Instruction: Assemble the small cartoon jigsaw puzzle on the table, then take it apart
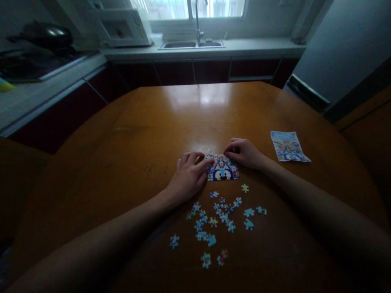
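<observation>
A partly joined jigsaw puzzle (222, 173) lies flat on the table, showing a blue dog's face along its lower part. My left hand (190, 176) rests at its left side, fingers apart, with the index finger stretched onto the puzzle's surface. At the upper right corner, my right hand (246, 154) has thumb and fingers pressed together against the edge; whatever is between them is too small to make out. Below the puzzle, several loose jigsaw pieces (224, 218) lie scattered, mostly light blue. A yellowish piece (244, 188) sits apart, nearer the puzzle.
A creased picture sheet (288, 146) with a similar dog design lies right of my right hand. The brown wooden table (122, 162) has a rounded outline. Beyond it stand a counter with a sink (180, 45), a microwave (122, 28) and, at left, a stove with a dark pan (45, 36).
</observation>
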`<state>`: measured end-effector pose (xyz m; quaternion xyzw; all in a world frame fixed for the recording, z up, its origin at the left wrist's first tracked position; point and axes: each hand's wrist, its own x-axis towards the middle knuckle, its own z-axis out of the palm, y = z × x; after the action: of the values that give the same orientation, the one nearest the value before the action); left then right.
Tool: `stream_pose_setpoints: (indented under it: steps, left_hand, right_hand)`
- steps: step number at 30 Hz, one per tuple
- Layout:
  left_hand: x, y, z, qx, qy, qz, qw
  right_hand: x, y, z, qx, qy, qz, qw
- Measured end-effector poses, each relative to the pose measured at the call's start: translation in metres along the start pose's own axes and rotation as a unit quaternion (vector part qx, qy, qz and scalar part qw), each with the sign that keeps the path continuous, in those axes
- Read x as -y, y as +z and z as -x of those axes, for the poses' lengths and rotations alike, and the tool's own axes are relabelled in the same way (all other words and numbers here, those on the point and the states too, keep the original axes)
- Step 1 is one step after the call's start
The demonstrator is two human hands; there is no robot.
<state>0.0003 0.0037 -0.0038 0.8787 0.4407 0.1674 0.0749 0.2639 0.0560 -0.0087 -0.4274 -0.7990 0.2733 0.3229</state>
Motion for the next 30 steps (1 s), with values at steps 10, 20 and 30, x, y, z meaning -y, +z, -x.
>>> stream_pose_setpoints:
  steps: [10,20,30]
  left_hand:
    - [0.001,0.002,0.001,-0.002,0.0,0.006,1.0]
    - [0.001,0.0,0.001,-0.004,0.002,0.004,1.0]
    - [0.001,0.0,0.0,-0.002,0.001,0.003,1.0]
  right_hand:
    - [-0.011,0.003,0.002,-0.138,-0.006,-0.045,0.989]
    - [-0.012,0.007,0.004,-0.022,-0.078,0.011,0.997]
    - [-0.016,0.004,0.005,-0.091,-0.069,-0.027,0.993]
